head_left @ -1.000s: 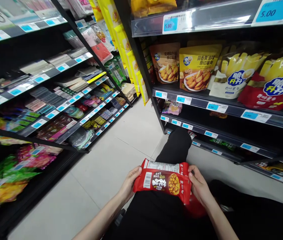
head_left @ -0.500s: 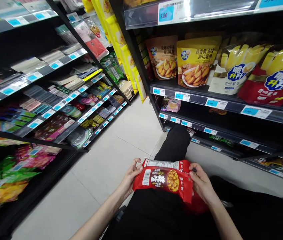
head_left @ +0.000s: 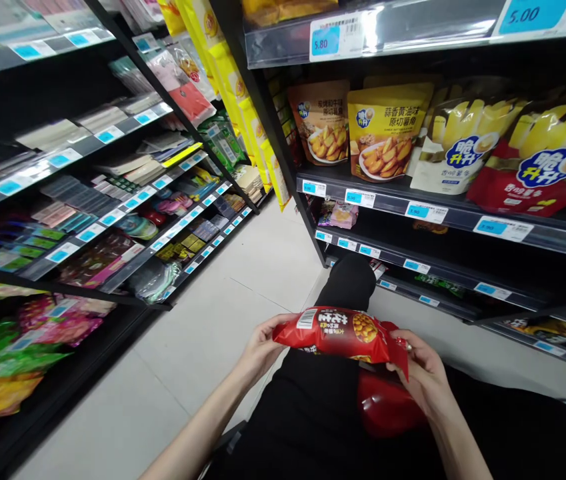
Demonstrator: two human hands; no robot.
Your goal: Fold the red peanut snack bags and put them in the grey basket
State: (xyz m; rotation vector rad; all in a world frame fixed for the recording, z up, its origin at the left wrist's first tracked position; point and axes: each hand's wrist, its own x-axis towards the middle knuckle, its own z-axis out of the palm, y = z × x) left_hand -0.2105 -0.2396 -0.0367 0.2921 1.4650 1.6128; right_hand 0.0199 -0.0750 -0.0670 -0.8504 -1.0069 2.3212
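Note:
A red snack bag with a barcode and a picture of round golden nuts is stretched between my hands above my lap. My left hand pinches its left end, thumb on the near side. The crimped right end is gripped by my right hand, fingers behind and below it. Underneath, near my right wrist, a second shiny red package rests on my dark-clothed lap; its print cannot be read.
A snack shelf on the right holds upright potato snack pouches. Yellow packets hang at its end. Another shelf of small goods runs along the left, with the tiled floor between. My knee is close to the lower right shelf.
The bag has been lifted slightly and tipped, so its back label has turned away and its front shows. More of the second red package shows beneath. My view has shifted a little.

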